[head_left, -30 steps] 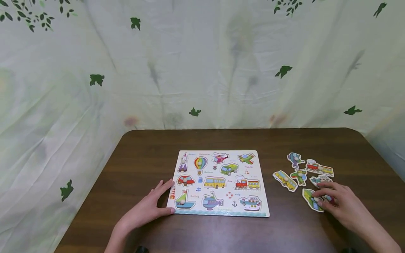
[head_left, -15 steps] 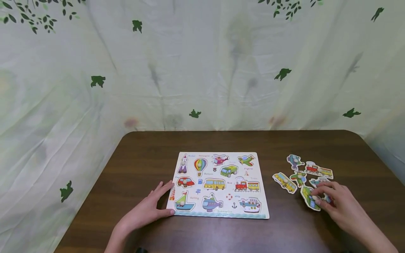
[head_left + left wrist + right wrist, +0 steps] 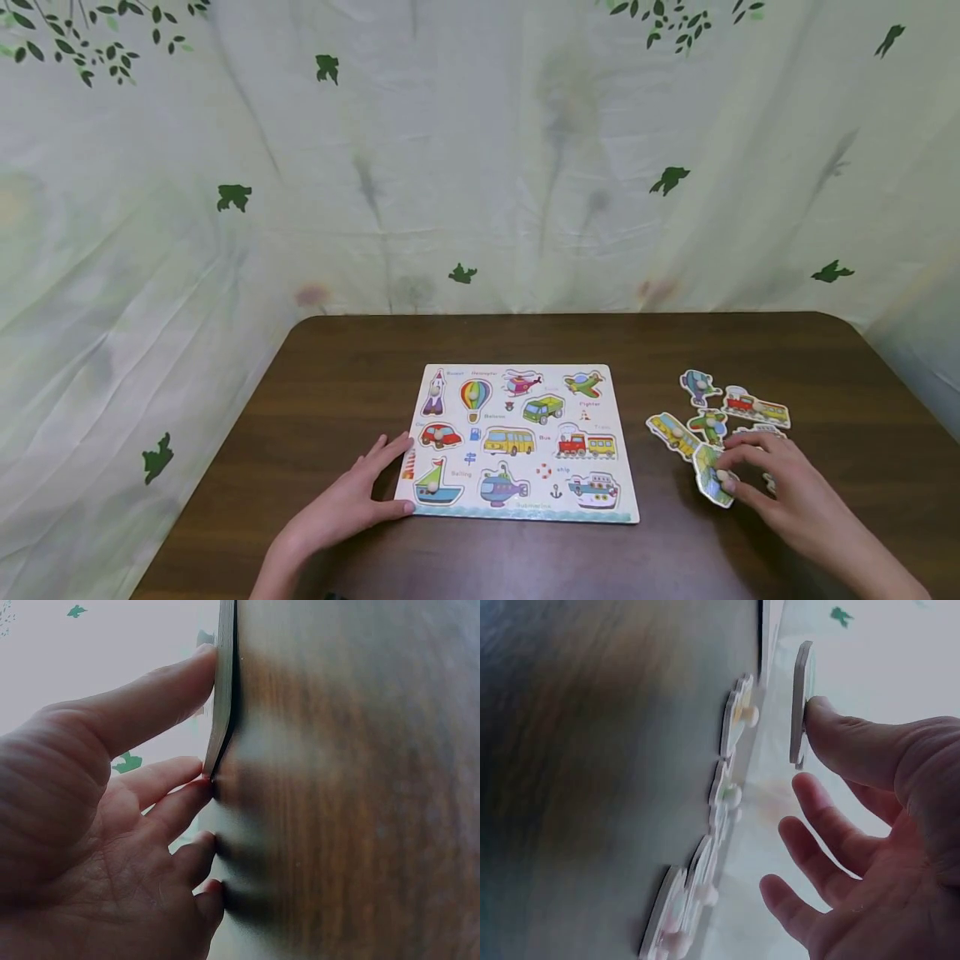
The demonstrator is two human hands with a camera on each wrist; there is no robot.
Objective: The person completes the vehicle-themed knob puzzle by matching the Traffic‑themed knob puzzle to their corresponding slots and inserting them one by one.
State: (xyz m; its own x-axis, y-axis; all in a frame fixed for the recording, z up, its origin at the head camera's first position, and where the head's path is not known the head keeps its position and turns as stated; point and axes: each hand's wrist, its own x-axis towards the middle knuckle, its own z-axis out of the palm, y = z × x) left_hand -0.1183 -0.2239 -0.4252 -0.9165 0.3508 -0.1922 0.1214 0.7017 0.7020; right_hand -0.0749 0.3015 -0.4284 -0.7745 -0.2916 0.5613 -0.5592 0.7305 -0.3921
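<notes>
Green puzzle piece (image 3: 710, 477) shifted left since half a second ago, right hand (image 3: 787, 492) along with it

Right hand: thumb and forefinger pinch the piece by its knob, other fingers spread, nothing else held. Right wrist view has the piece raised off the counter (image 3: 360, 358), tilted. Print on it too small to be sure; maybe the truck.

Left hand (image 3: 348, 504): fingers apart, thumb and fingertips touching the left edge of the puzzle board (image 3: 627, 492), seemingly to steady it.

Step in hand, as judged: getting one piece out of the loose group, probably bound for the board. Next move likely calls for keeping the knob pinched, clearing the neighbours, crossing the gap and turning the piece to suit its outline.

Loose group, right of the board: yellow bus piece (image 3: 672, 435), its near end overlapped by the green piece in the head view; plane piece (image 3: 708, 425) just beyond; ship piece (image 3: 767, 428) partly hidden by the right hand. Farther: train piece (image 3: 756, 408), then bluish piece (image 3: 698, 386).

Behind the counter: pale curtain (image 3: 487, 167) with green leaf prints.
</notes>
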